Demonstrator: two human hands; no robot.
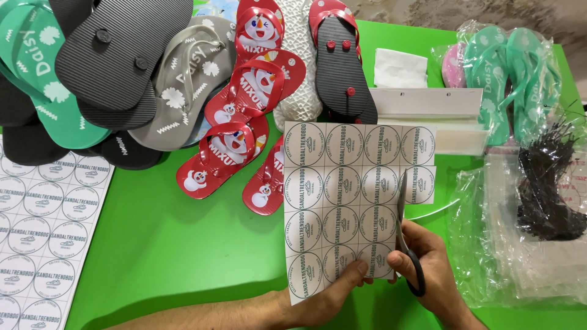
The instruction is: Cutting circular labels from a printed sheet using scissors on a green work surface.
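Head view: nearest, a sheet of round labels [342, 195] is pinched at its lower edge by the left hand [324, 299], while scissors [405, 238] are gripped closed-fisted in the right hand [428, 269], blades partway up a grid line. Thin and floppy, the paper is judged light and easily creased, best held close beside the cut. Beyond, sandals [244, 110] are piled on the green table [183, 244].

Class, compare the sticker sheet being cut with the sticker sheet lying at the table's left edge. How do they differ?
The held sheet is lifted by the left hand while scissors in the right hand cut it; the left sheet lies flat, untouched and partly under sandals. Both carry rows of round grey-printed stickers.
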